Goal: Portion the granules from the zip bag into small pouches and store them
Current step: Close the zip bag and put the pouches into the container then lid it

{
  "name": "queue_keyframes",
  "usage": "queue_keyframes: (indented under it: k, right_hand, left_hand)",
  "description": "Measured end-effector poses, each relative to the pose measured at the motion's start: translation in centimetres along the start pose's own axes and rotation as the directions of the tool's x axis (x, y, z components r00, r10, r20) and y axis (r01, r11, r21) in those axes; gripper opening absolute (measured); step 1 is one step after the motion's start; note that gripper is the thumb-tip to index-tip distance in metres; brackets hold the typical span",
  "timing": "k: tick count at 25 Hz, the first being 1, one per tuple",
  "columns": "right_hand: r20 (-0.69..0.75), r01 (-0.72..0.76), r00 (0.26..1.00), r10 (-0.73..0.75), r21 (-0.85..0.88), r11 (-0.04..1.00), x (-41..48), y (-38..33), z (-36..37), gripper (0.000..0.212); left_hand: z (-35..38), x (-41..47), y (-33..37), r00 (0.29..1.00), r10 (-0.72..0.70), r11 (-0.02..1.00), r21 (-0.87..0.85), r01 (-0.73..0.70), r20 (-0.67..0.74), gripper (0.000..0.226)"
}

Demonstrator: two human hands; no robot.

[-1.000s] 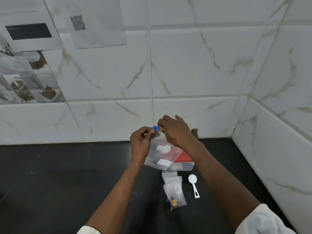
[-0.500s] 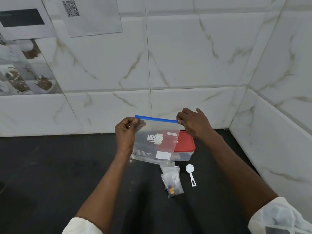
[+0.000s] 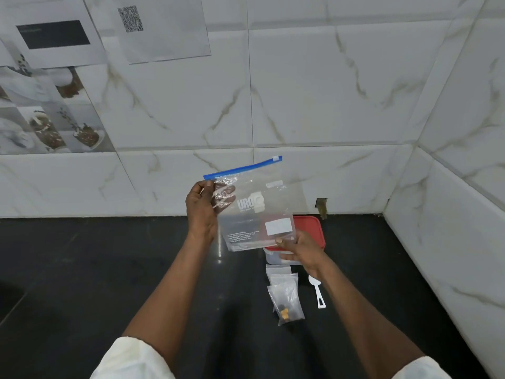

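And the right hand [image 3: 303,250] is off the top edge now! Half a second back it was up at the far end of the blue zip strip [image 3: 240,168], the two hands stretched apart along it; a moment before that, both were bunched together at the slider. Now it has dropped to the lower right corner of the clear plastic zip bag [image 3: 254,222], thumb on the front and fingers beneath, a light pinch. The left hand [image 3: 202,209] hasn't budged: it grips the upper left corner just below the strip, thumb in front, fingers showing through the plastic behind. The bag hangs flat in the air between them, above the black desk [image 3: 109,269] and in front of the red-lidded plastic box [image 3: 311,228]. The small white slider tab [image 3: 277,158] sits at the strip's right end, so the zip has been run the full width, though from here I can't make out whether that left the seam sealed or open. I see no granules in the bag. Down on the desk lie the small clear plastic pouches [image 3: 287,294], the nearest holding a few yellowish-brown granules [image 3: 285,313], with the white plastic scoop [image 3: 317,292] just beside them. My read: zip work finished, bag about to be repositioned.
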State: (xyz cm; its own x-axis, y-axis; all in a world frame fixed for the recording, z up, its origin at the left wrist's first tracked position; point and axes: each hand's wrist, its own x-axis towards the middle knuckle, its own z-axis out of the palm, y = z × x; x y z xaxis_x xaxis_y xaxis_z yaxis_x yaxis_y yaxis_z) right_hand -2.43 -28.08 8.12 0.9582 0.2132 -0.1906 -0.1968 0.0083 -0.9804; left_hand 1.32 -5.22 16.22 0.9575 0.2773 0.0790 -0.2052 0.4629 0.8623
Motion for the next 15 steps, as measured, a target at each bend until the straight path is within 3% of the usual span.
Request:
queue_keyframes:
  k: [4,9,15]
  right_hand:
    - [-0.128,-0.001,0.991,0.028,0.205,0.979,0.3,2.4,3.7,0.024]
    - [-0.221,-0.114,0.951,0.216,0.397,0.911,0.0,6.9,8.4,0.019]
    - [-0.350,-0.169,0.870,0.347,0.451,0.877,2.3,10.9,11.0,0.018]
  left_hand:
    - [-3.8,1.7,-0.6,0.995,-0.092,0.995,0.040,0.091,0.026,0.010]
    - [-9.9,2.8,-5.6,0.974,-0.162,0.962,0.194,0.191,-0.158,0.018]
    - [-12.4,6.4,-10.7,0.936,-0.269,0.913,0.251,0.323,-0.226,0.029]
